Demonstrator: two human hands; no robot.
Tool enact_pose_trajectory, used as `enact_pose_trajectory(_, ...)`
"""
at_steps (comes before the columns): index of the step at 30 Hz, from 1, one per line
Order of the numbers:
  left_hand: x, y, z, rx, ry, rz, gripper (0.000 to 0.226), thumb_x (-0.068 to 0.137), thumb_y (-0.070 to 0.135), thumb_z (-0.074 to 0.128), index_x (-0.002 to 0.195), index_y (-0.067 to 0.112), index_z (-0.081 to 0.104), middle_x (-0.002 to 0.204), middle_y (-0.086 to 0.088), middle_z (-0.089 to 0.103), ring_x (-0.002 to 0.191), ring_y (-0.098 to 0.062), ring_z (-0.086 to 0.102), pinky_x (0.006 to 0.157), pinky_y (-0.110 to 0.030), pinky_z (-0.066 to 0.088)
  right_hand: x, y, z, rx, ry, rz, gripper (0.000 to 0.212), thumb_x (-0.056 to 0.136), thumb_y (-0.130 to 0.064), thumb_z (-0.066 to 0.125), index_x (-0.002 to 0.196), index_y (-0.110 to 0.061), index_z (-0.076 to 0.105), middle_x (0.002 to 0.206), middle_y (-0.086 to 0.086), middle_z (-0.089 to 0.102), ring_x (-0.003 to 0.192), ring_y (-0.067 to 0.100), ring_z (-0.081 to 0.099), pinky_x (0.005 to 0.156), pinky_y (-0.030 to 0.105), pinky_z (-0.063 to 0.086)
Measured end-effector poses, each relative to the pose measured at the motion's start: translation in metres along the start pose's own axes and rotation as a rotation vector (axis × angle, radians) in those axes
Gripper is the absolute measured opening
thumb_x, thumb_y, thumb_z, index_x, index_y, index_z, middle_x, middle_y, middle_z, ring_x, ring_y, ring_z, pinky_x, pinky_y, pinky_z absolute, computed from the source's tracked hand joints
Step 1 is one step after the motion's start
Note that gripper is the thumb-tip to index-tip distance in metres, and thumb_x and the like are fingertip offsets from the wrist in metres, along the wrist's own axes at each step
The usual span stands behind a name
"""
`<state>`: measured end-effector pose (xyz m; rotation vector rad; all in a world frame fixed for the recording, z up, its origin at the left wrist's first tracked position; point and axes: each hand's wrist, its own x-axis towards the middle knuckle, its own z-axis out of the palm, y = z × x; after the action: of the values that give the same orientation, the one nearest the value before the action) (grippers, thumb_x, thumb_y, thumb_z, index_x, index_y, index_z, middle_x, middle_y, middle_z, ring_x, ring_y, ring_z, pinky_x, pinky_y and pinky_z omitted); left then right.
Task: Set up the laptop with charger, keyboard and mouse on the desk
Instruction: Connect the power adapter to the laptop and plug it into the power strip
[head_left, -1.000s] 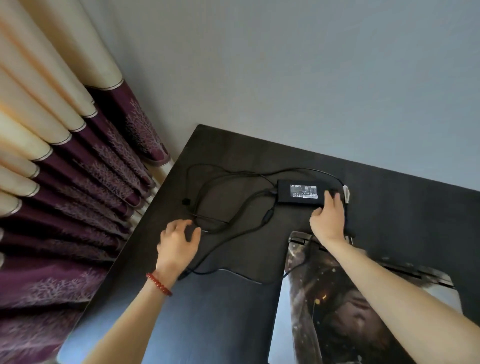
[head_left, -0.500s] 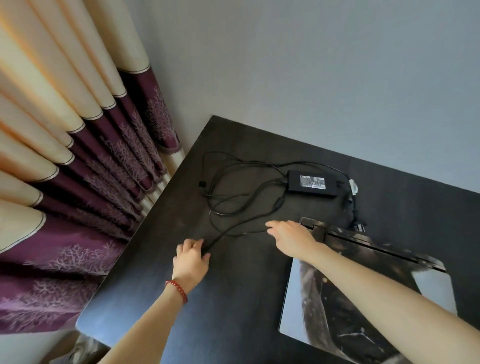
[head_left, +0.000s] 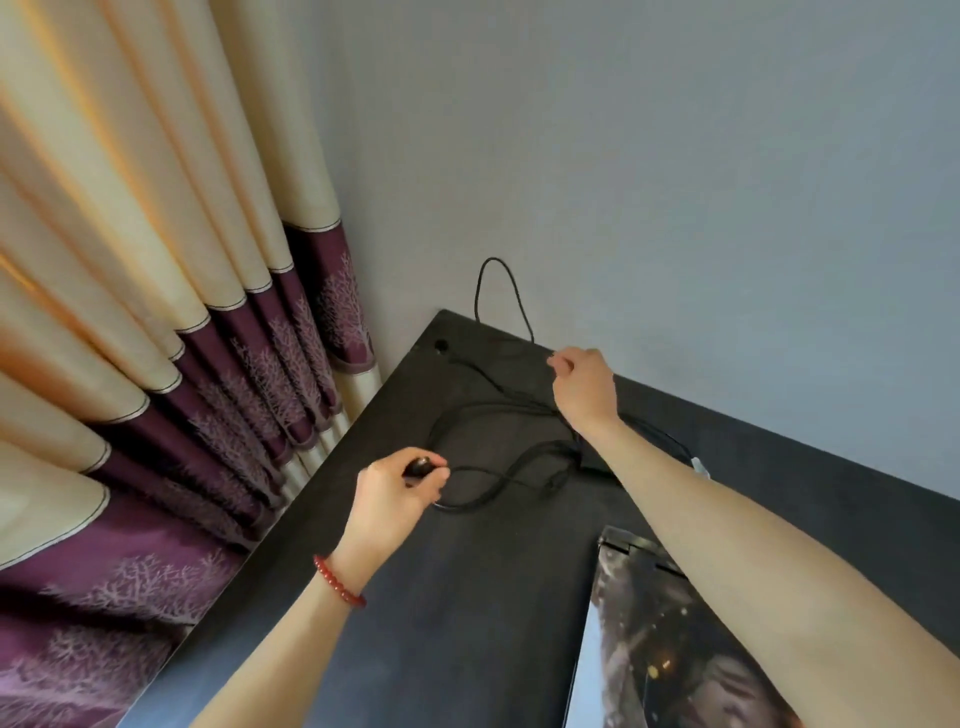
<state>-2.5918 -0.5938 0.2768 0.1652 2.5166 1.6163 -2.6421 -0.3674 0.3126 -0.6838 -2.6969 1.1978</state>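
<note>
A tangle of black charger cable (head_left: 483, 483) lies on the dark desk (head_left: 467, 597). My left hand (head_left: 395, 493) grips the cable's black plug (head_left: 418, 466) just above the desk. My right hand (head_left: 584, 382) is raised near the wall and pinches a thin part of the cable, which loops up (head_left: 501, 291) against the wall. My right forearm hides most of the charger brick. The closed laptop (head_left: 665, 639), its lid covered by a dark picture, lies at the lower right. Neither a keyboard nor a mouse is in view.
The desk stands in a corner: a grey wall (head_left: 675, 182) behind it and cream-and-purple curtains (head_left: 182, 338) along its left edge. A small round hole (head_left: 440, 344) sits at the desk's far corner. A white tag (head_left: 698, 465) shows on the cable beside my right forearm.
My left hand has picked up the plug from the desk. My right hand moved from near the laptop up toward the wall, lifting a cable loop. The view tilted upward.
</note>
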Motion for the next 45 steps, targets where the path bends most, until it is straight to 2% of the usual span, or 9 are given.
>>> enact_pose_trajectory(3,0.019,0.037,0.007,-0.218,-0.057,-0.015,0.015,0.081,0.006,0.067,0.074,0.020,0.066,0.064,0.000,0.066,0.052,-0.004,0.061,0.056,-0.016,0.051,0.015,-0.014,-0.002,0.029,-0.247,-0.064,0.042,0.099,-0.017,0.037,0.140,-0.007,0.037,0.147,0.014,0.036,0.133,0.028,0.038,0.114,0.034,0.025)
enact_pose_trajectory(6,0.031,0.055,0.013,-0.302,-0.089,-0.012,0.014,0.084,0.008,0.064,0.078,0.020,0.067,0.066,0.002,0.066,0.051,0.000,0.057,0.054,-0.013,0.047,0.002,0.001,-0.005,-0.087,-0.325,-0.195,0.042,0.099,-0.010,0.036,0.140,-0.009,0.039,0.153,0.003,0.028,0.141,0.018,0.025,0.108,0.014,0.012)
enact_pose_trajectory(13,0.040,0.085,0.035,-0.360,-0.182,0.032,0.013,0.083,0.011,0.065,0.091,0.020,0.072,0.093,0.001,0.062,0.084,-0.003,0.060,0.077,-0.012,0.048,-0.071,0.029,-0.025,0.148,-0.566,-0.243,0.040,0.097,-0.003,0.036,0.135,-0.009,0.045,0.126,-0.010,0.048,0.118,0.003,0.045,0.085,-0.006,0.033)
enact_pose_trajectory(18,0.031,0.105,0.062,-0.322,-0.269,0.142,0.018,0.091,0.009,0.054,0.103,0.011,0.067,0.082,0.003,0.066,0.075,0.007,0.061,0.069,0.000,0.043,-0.080,0.044,-0.057,0.424,-0.187,-0.044,0.032,0.097,-0.003,0.038,0.126,-0.006,0.050,0.115,0.008,0.060,0.103,0.016,0.056,0.090,0.025,0.046)
enact_pose_trajectory(21,0.029,0.106,0.081,-0.051,-0.424,0.252,0.024,0.095,0.010,0.046,0.113,0.010,0.062,0.071,0.005,0.055,0.064,0.002,0.055,0.065,0.001,0.039,-0.080,0.055,-0.093,0.498,-0.047,-0.021,0.023,0.096,-0.011,0.044,0.113,-0.017,0.059,0.106,0.005,0.060,0.092,0.014,0.058,0.077,0.021,0.051)
enact_pose_trajectory(25,0.028,0.112,0.121,0.174,-0.537,0.355,0.027,0.094,0.010,0.049,0.118,0.010,0.060,0.074,0.009,0.052,0.069,-0.006,0.050,0.064,-0.009,0.036,-0.083,0.075,-0.132,0.231,-0.164,-0.091,0.021,0.093,-0.021,0.052,0.109,-0.022,0.066,0.101,-0.016,0.058,0.088,-0.005,0.055,0.070,0.002,0.043)
enact_pose_trajectory(36,0.024,0.139,0.238,0.054,-0.703,0.334,0.038,0.080,0.010,0.068,0.084,0.027,0.035,0.065,0.007,0.063,0.051,0.003,0.053,0.058,-0.007,0.042,-0.075,0.168,-0.191,0.124,-0.202,0.034,0.006,0.088,-0.024,0.060,0.085,-0.028,0.063,0.079,-0.019,0.062,0.069,-0.011,0.058,0.065,0.007,0.042)
enact_pose_trajectory(40,0.023,0.135,0.300,0.165,-0.666,0.336,0.035,0.077,0.018,0.073,0.092,0.020,0.041,0.071,0.009,0.066,0.068,-0.008,0.059,0.066,-0.014,0.042,-0.053,0.227,-0.204,0.005,-0.263,0.047,0.005,0.089,-0.029,0.058,0.084,-0.026,0.060,0.078,-0.018,0.058,0.074,0.001,0.054,0.066,0.016,0.038)
enact_pose_trajectory(45,0.009,0.104,0.360,0.582,-0.323,0.716,0.030,0.069,0.020,0.078,0.095,0.014,0.063,0.094,-0.001,0.067,0.093,-0.023,0.059,0.084,-0.036,0.035,-0.028,0.306,-0.192,0.019,-0.324,0.111,0.020,0.095,-0.018,0.049,0.109,-0.015,0.063,0.092,-0.016,0.059,0.084,0.003,0.054,0.081,0.020,0.038)
